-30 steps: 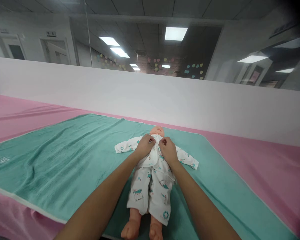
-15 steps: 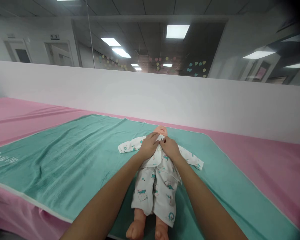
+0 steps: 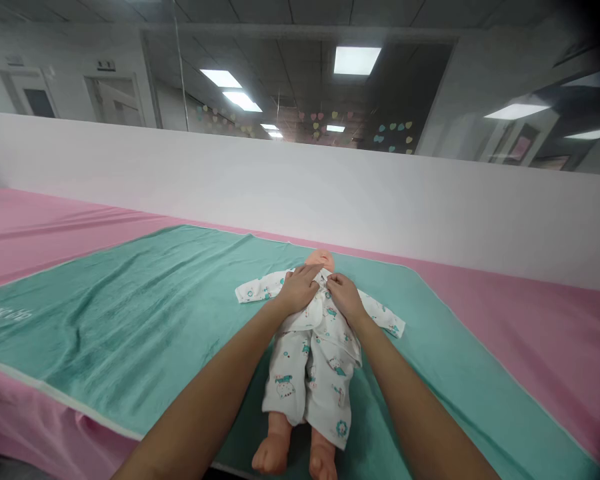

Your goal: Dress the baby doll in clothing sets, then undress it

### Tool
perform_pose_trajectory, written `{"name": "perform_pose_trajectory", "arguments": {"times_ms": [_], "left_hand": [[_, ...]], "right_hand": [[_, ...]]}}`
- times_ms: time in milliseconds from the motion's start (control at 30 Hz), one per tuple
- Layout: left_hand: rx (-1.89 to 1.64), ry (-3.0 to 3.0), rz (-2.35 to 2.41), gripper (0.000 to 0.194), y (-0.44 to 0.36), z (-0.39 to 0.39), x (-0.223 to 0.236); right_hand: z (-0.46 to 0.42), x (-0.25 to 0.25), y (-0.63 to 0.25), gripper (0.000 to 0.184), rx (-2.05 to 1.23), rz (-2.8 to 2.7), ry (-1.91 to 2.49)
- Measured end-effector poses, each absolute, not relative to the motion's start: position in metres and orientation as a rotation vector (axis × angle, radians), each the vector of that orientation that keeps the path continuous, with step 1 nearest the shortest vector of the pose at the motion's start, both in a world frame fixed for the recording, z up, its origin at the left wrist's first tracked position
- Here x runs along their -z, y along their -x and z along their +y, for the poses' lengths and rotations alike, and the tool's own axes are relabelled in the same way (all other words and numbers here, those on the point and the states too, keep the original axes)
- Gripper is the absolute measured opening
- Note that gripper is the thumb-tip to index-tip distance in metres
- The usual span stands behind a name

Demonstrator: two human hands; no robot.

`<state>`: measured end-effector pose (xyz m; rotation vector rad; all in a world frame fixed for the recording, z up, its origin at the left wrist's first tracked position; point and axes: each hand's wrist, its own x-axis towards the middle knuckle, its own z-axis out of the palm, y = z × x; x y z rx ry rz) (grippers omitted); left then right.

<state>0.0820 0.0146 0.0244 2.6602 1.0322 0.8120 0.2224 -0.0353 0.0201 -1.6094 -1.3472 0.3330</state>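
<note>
A baby doll lies on its back, feet toward me, in a white printed shirt and matching trousers. My left hand rests on the upper chest with its fingers stretched out flat toward the collar, thumb against the cloth. My right hand has its fingers bent and pinched at the shirt's front edge just below the neck. The shirt's front panels overlap at the middle, and the lower part of one hangs loose. Both sleeves spread out sideways. Whatever fastening is under my fingertips is hidden.
Beneath the doll is a teal blanket with a pale edge, spread over a pink sheet. A low white wall runs behind, with glass above it showing lights and doors.
My right hand's fingertips have drawn slightly up and to the right at the collar. My left hand stays on the chest, its fingers reaching a little farther over the collar.
</note>
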Motion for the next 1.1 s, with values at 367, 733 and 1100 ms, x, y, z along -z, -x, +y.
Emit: {"name": "perform_pose_trajectory", "arguments": {"times_ms": [367,733,1100], "left_hand": [[-0.824,-2.994,0.891,0.031,-0.083,0.015,-0.034],[-0.862,-2.813,1.012,0.036,-0.085,0.028,-0.028],[-0.830,-2.822,1.143,0.039,-0.084,0.021,-0.029]], "right_hand": [[-0.044,-0.018,-0.218,0.015,-0.334,-1.473,1.612],[-0.050,-0.016,-0.223,0.037,-0.615,-1.378,1.276],[-0.053,-0.020,-0.217,0.021,-0.380,-1.514,1.490]]}}
